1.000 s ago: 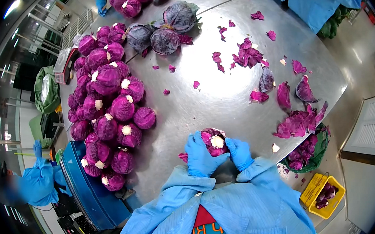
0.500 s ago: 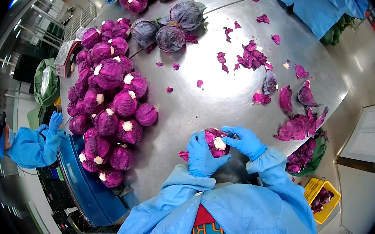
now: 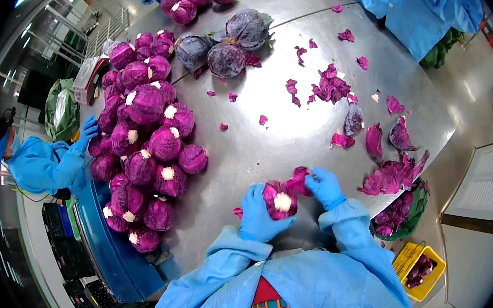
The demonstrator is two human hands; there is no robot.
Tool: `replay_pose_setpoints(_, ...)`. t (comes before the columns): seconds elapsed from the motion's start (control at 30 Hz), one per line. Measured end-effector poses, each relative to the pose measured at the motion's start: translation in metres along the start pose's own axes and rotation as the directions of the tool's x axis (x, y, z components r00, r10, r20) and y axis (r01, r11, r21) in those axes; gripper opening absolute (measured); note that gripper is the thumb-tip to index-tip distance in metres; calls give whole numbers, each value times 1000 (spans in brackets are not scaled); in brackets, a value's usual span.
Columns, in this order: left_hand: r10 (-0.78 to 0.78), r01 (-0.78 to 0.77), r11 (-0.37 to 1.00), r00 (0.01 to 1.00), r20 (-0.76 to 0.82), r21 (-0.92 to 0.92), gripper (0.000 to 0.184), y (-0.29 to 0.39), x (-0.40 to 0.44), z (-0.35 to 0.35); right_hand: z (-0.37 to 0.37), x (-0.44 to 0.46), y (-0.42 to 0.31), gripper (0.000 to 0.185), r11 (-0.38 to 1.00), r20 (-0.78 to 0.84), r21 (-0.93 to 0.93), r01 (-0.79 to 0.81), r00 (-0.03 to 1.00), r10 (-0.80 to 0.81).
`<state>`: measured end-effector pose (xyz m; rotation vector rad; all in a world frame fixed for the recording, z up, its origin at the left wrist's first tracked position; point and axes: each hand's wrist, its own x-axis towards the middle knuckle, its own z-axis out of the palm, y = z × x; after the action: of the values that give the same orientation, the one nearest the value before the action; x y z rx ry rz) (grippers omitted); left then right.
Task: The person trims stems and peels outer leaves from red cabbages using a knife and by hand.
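Note:
My left hand [image 3: 259, 216], in a blue glove, is wrapped round a red cabbage [image 3: 278, 196] whose white cut stem end faces up toward me. Just right of it, my gloved right hand [image 3: 325, 187] pinches a loose purple cabbage leaf [image 3: 299, 181], which stands out from the cabbage's upper right side. Whether the leaf is still joined to the head I cannot tell. A small purple leaf scrap [image 3: 238, 212] lies beside my left hand.
Trimmed red cabbages [image 3: 146, 104] are heaped on the steel table [image 3: 241, 147] at left. Several untrimmed heads [image 3: 226, 60] sit behind. Peeled leaves [image 3: 390, 175] lie at right, above a green-lined basket [image 3: 412, 220] and a yellow crate [image 3: 434, 270]. Co-workers in blue stand at left and far side.
My right hand has moved up and away from the cabbage, pulling a leaf outward. The cabbage's stem end has turned more toward me. The co-worker at left has reached nearer the heap.

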<state>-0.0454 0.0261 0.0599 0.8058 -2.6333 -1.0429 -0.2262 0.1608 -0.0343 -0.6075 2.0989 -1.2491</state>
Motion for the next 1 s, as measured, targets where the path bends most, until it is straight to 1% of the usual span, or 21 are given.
replay_pose_setpoints(0.03, 69, -68, 997, 998, 9, -38, 99, -6, -7, -3, -2, 4, 20, 35, 985, -92, 97, -144, 984, 153)
replay_pose_setpoints(0.07, 139, -137, 988, 990, 11, -73, 103, -14, -14, -4, -8, 2, 27, 35, 991, -123, 40, -129, 983, 133)
replay_pose_setpoints(0.1, 167, -165, 977, 986, 7, -133, 110, -17, -17, -3, -16, 3, 26, 34, 994, -145, -24, -111, 984, 106)
replay_pose_setpoints(0.13, 158, -159, 978, 987, -18, -137, 111, -20, -23, 0, -16, 0, 26, 33, 991, -153, -84, -108, 984, 94)
replay_pose_setpoints(0.17, 147, -146, 981, 989, -4, -127, 112, -22, -31, 2, -19, -4, 29, 33, 984, -122, 37, -177, 976, 180)
replay_pose_setpoints(0.27, 155, -152, 979, 988, 11, -133, 112, -22, -25, 1, -29, -6, 11, 31, 945, -74, 139, -296, 949, 308)
replay_pose_setpoints(0.3, 155, -151, 979, 988, 16, -140, 112, -22, -26, 0, -31, -6, 10, 29, 942, -71, 119, -315, 943, 324)
replay_pose_setpoints(0.37, 143, -137, 980, 989, 34, -145, 110, -23, -22, -2, -27, -6, 29, 32, 987, -214, -148, -56, 977, 23)
replay_pose_setpoints(0.4, 136, -128, 981, 990, 41, -147, 109, -22, -20, -2, -26, -4, 35, 34, 955, -247, -288, 68, 958, -143)
replay_pose_setpoints(0.5, 57, -47, 988, 996, 65, -149, 107, -11, -11, -4, -35, -22, -36, 46, 869, -431, -495, -6, 870, -239)
replay_pose_setpoints(0.53, 44, -36, 992, 997, 69, -121, 107, -7, -13, -4, -36, -30, -55, 48, 906, -321, -418, 67, 922, -217)
replay_pose_setpoints(0.6, 49, -44, 997, 996, 71, -69, 107, 3, -7, -3, -34, -42, -85, 53, 953, -104, -238, 185, 971, -214)
replay_pose_setpoints(0.67, 25, -30, 999, 994, 104, 44, 105, 12, -5, -1, -7, -43, -71, 52, 996, 141, 57, 70, 987, -77)
replay_pose_setpoints(0.73, 70, -79, 991, 994, 87, 106, 104, 12, -8, 6, 2, -39, -73, 51, 987, 206, 30, 160, 965, -163)
replay_pose_setpoints(0.77, 67, -78, 990, 993, 99, 114, 103, 14, -6, 7, 4, -37, -65, 48, 982, 247, 189, 2, 968, -49)
replay_pose_setpoints(0.8, 62, -76, 989, 992, 110, 128, 103, 16, -5, 6, 4, -33, -61, 45, 926, 310, 344, -152, 950, 41)
replay_pose_setpoints(0.87, 78, -91, 988, 991, 111, 121, 100, 17, -3, 6, -10, -37, -83, 42, 953, 326, 252, -167, 942, 79)
replay_pose_setpoints(0.9, 64, -82, 988, 989, 133, 135, 102, 18, 0, 7, -7, -31, -69, 39, 992, 271, 105, 76, 957, -102)
replay_pose_setpoints(0.93, 43, -66, 987, 987, 155, 149, 104, 20, 0, 6, -3, -26, -55, 36, 951, 245, -61, 302, 928, -279)
replay_pose_setpoints(0.97, 48, -72, 978, 991, 126, 194, 108, 24, -2, 6, -3, -24, -54, 29, 810, 252, -190, 554, 825, -505)
replay_pose_setpoints(1.0, 50, -72, 968, 994, 97, 239, 112, 28, -3, 6, -4, -29, -59, 21, 770, 241, -322, 551, 834, -496)
